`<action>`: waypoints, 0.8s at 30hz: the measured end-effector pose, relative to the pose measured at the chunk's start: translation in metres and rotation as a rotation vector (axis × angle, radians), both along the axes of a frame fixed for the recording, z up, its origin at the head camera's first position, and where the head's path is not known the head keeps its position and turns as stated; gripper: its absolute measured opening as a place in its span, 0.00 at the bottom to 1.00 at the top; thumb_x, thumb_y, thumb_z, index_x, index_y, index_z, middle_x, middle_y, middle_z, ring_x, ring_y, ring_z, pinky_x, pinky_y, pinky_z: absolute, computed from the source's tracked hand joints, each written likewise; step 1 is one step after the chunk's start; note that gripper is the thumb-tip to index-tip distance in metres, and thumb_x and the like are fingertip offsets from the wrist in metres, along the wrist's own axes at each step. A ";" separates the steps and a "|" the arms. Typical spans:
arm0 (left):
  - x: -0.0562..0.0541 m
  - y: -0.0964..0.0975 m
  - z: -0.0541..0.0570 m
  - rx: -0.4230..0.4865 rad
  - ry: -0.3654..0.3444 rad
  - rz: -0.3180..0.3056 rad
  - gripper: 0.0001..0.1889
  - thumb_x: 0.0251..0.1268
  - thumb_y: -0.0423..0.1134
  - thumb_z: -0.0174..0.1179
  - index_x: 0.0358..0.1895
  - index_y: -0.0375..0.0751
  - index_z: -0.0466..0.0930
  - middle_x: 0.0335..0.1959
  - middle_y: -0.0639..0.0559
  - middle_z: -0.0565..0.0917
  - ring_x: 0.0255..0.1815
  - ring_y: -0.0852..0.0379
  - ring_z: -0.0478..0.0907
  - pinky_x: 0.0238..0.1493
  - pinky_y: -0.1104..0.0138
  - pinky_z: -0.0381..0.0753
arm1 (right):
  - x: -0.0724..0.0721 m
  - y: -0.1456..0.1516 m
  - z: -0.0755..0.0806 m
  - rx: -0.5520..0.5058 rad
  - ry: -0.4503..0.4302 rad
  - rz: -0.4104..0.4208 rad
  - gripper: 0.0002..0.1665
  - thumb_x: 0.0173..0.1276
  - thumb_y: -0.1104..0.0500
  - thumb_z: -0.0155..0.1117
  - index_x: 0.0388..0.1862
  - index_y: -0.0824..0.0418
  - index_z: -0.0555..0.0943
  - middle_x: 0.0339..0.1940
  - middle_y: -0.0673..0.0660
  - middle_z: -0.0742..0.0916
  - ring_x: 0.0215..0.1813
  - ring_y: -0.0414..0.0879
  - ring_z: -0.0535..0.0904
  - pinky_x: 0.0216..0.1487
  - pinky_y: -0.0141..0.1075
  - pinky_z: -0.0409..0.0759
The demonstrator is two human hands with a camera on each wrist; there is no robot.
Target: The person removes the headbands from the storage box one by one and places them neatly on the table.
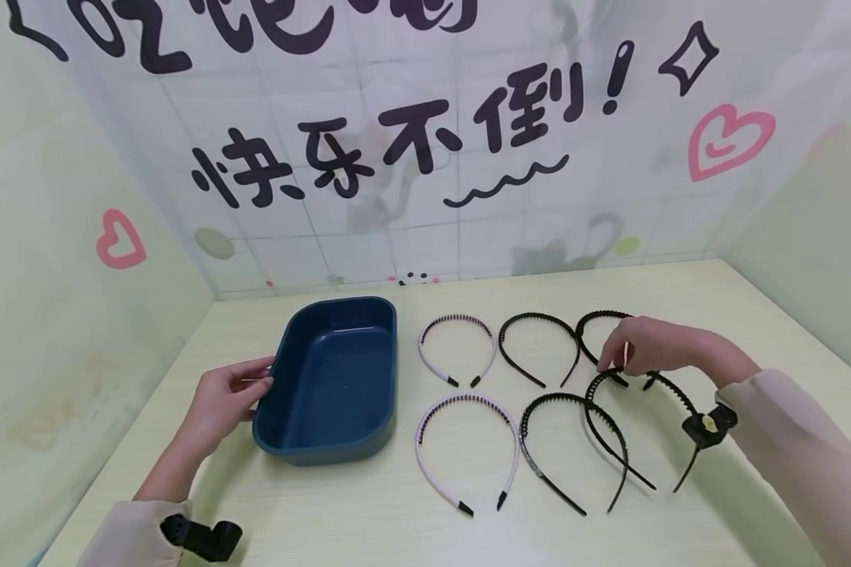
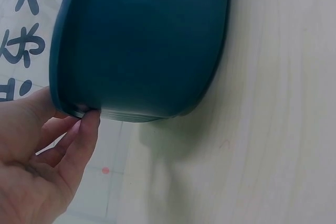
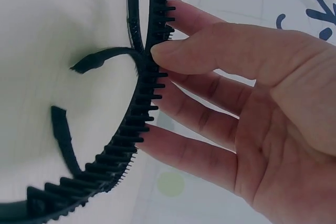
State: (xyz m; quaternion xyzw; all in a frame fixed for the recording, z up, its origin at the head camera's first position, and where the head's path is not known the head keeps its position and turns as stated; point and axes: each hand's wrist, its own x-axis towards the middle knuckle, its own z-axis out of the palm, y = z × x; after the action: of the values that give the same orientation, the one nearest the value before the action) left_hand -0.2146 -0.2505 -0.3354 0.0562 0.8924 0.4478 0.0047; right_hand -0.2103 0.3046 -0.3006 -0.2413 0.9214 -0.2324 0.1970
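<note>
On the left, my left hand (image 1: 220, 402) pinches the near-side rim of a dark blue plastic basin (image 1: 326, 454) between thumb and fingers. In the left wrist view the thumb lies on the basin's edge. At the right, my right hand (image 1: 659, 345) grips a black toothed headband (image 3: 149, 90) by its top curve, thumb on one face and fingers behind. Its ends point down toward the table, partly overlapping a front black headband (image 1: 567, 398) in the head view. Behind the right hand lies another black headband (image 1: 596, 314), partly hidden.
Two lilac headbands with black tips lie mid-table, one at the front (image 1: 420, 441) and one farther back (image 1: 496, 354). A black headband (image 1: 537, 316) lies beside the rear one. A printed wall sheet (image 1: 411, 236) stands behind the pale wooden table (image 1: 369, 520).
</note>
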 end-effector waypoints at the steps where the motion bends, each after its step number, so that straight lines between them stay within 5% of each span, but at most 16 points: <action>1: 0.000 0.000 0.000 -0.002 -0.001 0.000 0.22 0.68 0.35 0.51 0.63 0.30 0.66 0.48 0.32 0.75 0.35 0.65 0.76 0.30 0.65 0.81 | 0.001 0.002 -0.001 -0.002 -0.005 -0.005 0.26 0.46 0.79 0.51 0.38 0.59 0.85 0.31 0.51 0.81 0.33 0.43 0.76 0.29 0.33 0.74; 24: 0.000 0.000 0.000 -0.017 0.008 -0.001 0.22 0.68 0.36 0.51 0.63 0.30 0.66 0.48 0.33 0.75 0.34 0.66 0.75 0.29 0.66 0.81 | 0.016 0.036 -0.015 -0.047 -0.001 -0.002 0.25 0.43 0.80 0.53 0.36 0.62 0.85 0.34 0.49 0.84 0.34 0.40 0.76 0.32 0.31 0.75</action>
State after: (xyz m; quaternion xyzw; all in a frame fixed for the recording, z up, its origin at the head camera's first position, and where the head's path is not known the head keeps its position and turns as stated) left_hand -0.2146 -0.2501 -0.3359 0.0584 0.8960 0.4401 0.0020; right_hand -0.1946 0.3407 -0.3157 -0.2447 0.9159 -0.2542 0.1915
